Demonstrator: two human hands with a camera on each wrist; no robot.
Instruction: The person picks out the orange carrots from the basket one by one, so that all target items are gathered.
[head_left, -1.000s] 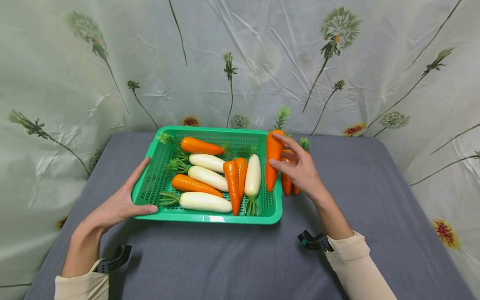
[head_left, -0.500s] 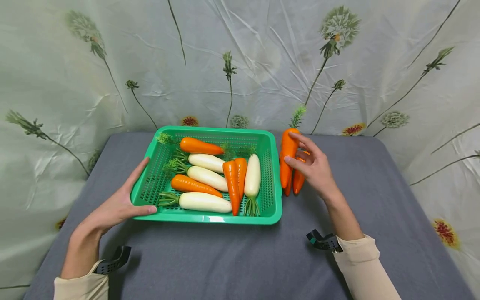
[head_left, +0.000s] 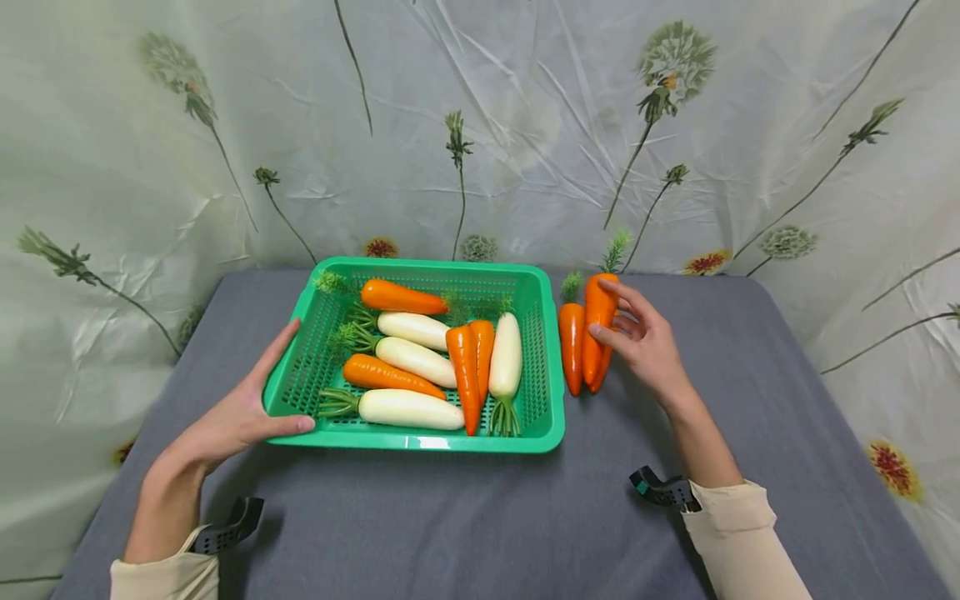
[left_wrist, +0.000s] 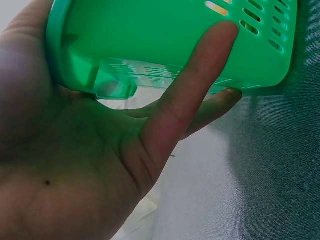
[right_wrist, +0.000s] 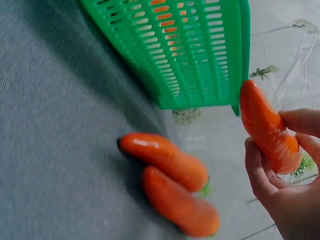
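Thumb and fingers of my right hand [head_left: 637,333] pinch an orange carrot [head_left: 596,317] with a green top, just right of the basket. In the right wrist view that carrot [right_wrist: 265,125] is held up off the cloth. Two more carrots lie on the table: one carrot [head_left: 572,350] to the left of the held one, and another carrot [right_wrist: 180,202], partly hidden behind it in the head view. My left hand [head_left: 232,417] holds the left end of the green basket [head_left: 480,442]: its thumb rests on the rim and its long fingers [left_wrist: 215,50] lie along the outer wall.
Inside the basket lie several white radishes [head_left: 411,410] and several orange carrots [head_left: 462,367]. A grey cloth [head_left: 450,517] covers the table. Behind it hangs a pale curtain [head_left: 525,167] printed with dandelions.
My right hand has carried the carrot rightward, from the basket's right rim to over the carrots on the table. One lying carrot is now uncovered. My left hand and the basket have stayed put.
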